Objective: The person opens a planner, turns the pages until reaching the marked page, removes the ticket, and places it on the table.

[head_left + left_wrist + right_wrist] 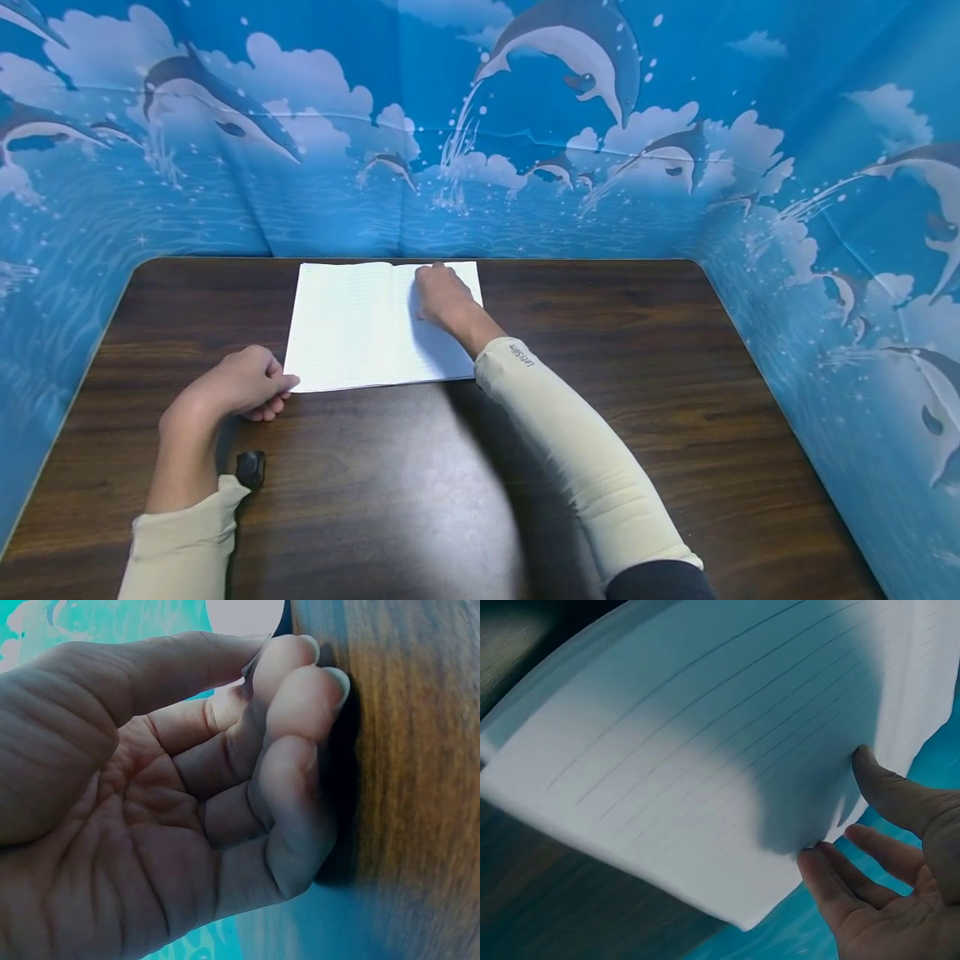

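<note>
An open notebook (345,325) with white ruled pages lies at the far side of the table. At its near left corner my left hand (236,383) pinches the paper between thumb and index finger. The left wrist view shows the other fingers (289,780) curled in against the tabletop, with a white bit of paper at the thumb tip. My right hand (447,298) rests on the upper part of the right page. In the right wrist view its thumb (889,791) and fingertips touch the ruled page (667,780) near its edge, spread apart from one another.
The dark wood-grain table (637,375) stretches out to both sides and in front of the notebook. A blue dolphin-print curtain (337,183) hangs close behind the table's far edge and along its sides. A small black object (251,469) sits beside my left wrist at the sleeve.
</note>
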`<move>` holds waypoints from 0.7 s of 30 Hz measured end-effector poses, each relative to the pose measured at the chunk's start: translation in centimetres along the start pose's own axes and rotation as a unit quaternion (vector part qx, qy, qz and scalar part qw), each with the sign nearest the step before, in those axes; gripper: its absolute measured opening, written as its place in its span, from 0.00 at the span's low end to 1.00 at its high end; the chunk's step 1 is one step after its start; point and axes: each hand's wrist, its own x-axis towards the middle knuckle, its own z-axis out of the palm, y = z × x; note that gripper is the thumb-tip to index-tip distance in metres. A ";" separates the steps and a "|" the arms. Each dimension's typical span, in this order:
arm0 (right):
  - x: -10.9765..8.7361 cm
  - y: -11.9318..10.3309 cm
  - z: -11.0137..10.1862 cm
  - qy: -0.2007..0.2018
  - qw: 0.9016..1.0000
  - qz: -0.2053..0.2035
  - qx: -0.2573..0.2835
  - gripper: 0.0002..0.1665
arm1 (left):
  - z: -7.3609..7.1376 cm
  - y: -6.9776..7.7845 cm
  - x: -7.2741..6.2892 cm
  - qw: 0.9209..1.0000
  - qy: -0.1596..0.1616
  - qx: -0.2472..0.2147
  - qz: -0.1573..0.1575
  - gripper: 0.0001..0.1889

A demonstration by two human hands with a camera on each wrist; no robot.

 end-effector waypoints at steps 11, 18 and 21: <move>0.6 4.5 0.0 -0.057 0.994 0.088 0.024 0.39 | -0.1 0.1 0.1 1.000 -0.002 0.001 0.000 0.21; 0.8 5.3 0.0 -0.070 0.991 0.111 0.040 0.42 | 0.0 0.0 0.1 1.000 -0.005 -0.002 0.001 0.21; 0.9 5.1 0.1 -0.070 0.991 0.105 0.033 0.40 | -0.1 0.0 0.2 1.000 -0.005 -0.002 -0.002 0.21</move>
